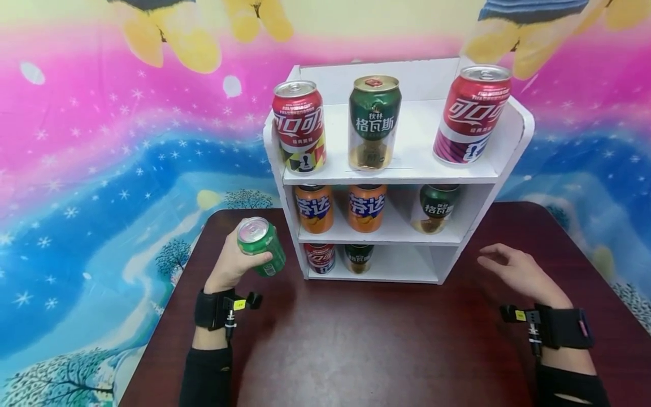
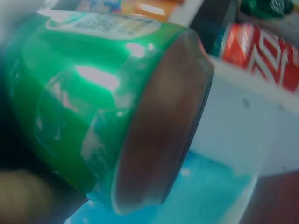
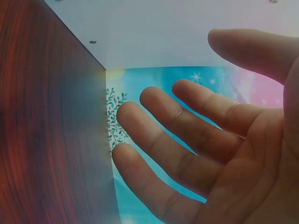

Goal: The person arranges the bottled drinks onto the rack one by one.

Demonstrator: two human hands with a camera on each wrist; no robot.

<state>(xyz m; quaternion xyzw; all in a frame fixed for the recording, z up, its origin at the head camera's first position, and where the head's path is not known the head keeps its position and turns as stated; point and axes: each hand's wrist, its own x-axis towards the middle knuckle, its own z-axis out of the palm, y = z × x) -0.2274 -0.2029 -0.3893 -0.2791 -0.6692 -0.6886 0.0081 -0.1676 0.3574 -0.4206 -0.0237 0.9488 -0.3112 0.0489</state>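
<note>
In the head view my left hand (image 1: 231, 263) grips a green soda can (image 1: 261, 246), held just left of the white shelf (image 1: 386, 175) with its top tilted toward me. The left wrist view shows the same green can (image 2: 84, 88) from close up, its base pointing right. My right hand (image 1: 521, 271) hovers over the table to the right of the shelf and holds nothing. In the right wrist view the fingers of that hand (image 3: 187, 144) are spread and slightly bent, beside the shelf's side panel.
On the top tier are red cola cans (image 1: 300, 127) at both ends and a green-and-gold can (image 1: 374, 121) between them. Orange cans (image 1: 366, 208) and another green-and-gold can (image 1: 434, 208) fill the middle tier. A red can (image 1: 320, 257) and a green-and-gold can (image 1: 358, 257) stand below. The dark table (image 1: 376, 339) supports the shelf.
</note>
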